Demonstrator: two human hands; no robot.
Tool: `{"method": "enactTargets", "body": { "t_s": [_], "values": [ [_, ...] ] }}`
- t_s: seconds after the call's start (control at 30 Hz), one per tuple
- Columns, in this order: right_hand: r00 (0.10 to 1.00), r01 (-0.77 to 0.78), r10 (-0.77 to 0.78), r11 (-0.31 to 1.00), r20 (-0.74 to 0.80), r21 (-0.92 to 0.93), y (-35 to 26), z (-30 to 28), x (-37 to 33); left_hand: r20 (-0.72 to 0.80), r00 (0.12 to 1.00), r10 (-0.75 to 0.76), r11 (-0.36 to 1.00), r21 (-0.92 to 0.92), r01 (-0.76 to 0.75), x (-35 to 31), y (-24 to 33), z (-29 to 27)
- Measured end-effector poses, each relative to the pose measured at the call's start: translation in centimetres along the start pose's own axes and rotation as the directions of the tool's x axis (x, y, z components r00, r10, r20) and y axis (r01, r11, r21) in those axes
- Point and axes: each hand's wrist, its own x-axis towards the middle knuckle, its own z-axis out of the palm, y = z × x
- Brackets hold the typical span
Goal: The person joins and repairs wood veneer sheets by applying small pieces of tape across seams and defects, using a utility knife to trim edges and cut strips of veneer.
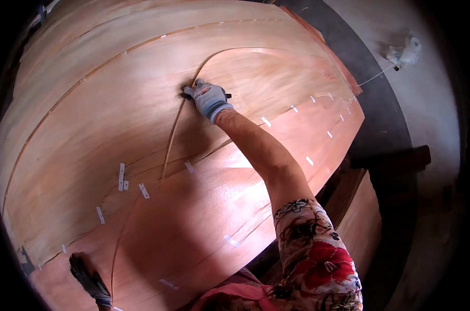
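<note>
Veneer sheets: A stack of large, thin, reddish-brown veneer sheets (141, 129) is seen spread across most of the view, with its near right edge overhanging a dark support.
Top sheet: A long curved split (173, 136) is seen running down from the right hand toward the near edge.
Tape: Short white tape strips (121, 176) are laid across seams and cracks at many points on the sheets.
Right hand: The right hand (208, 97), in a grey glove, is stretched far forward and pressed on the top sheet at the head of the split. The fingers are curled down and closed over a small dark object (227, 96), of which only the ends show; its kind cannot be told.
Left hand: The left hand (89, 280), in a dark glove, is laid near the lower left edge of the stack. The fingers appear flat and spread on the wood, with nothing gripped.
Handling: The veneer is judged to be light, flexible and brittle, liable to tear further along the grain. It is best pressed flat with open palms beside the split, or lifted by two well-separated edges, not pinched at one corner.
Surroundings: A grey floor (437, 135) and a crumpled pale wad (406, 52) with a trailing thread are seen to the right.
</note>
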Motion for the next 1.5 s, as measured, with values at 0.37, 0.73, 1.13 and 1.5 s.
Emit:
{"method": "enactTargets", "body": {
  "t_s": [0.37,0.73,1.13,1.5],
  "values": [
    [0.882,0.193,0.042,0.876,-0.469,0.442,7.8,2.7,2.5,0.033,0.998,-0.062,0.984,-0.163,0.067,2.0,0.6,-2.8],
    [0.381,0.924,-0.369,0.174,-0.848,0.34,-44.5,-29.3,-4.7,-0.306,0.95,-0.06,0.991,-0.128,0.021,-3.3,-0.1,-4.7],
    [-0.027,0.642,-0.89,-0.364,-0.455,0.675,-82.6,-32.6,-37.7,0.299,0.103,-0.949,-0.055,-0.477,0.877,-64.9,2.4,-5.0],
    [0.384,0.804,-0.722,-0.045,-0.576,0.593,-102.8,-30.9,-20.3,0.521,-0.247,-0.817,-0.574,-0.693,0.437,-74.5,7.6,5.2]
  ]
}}
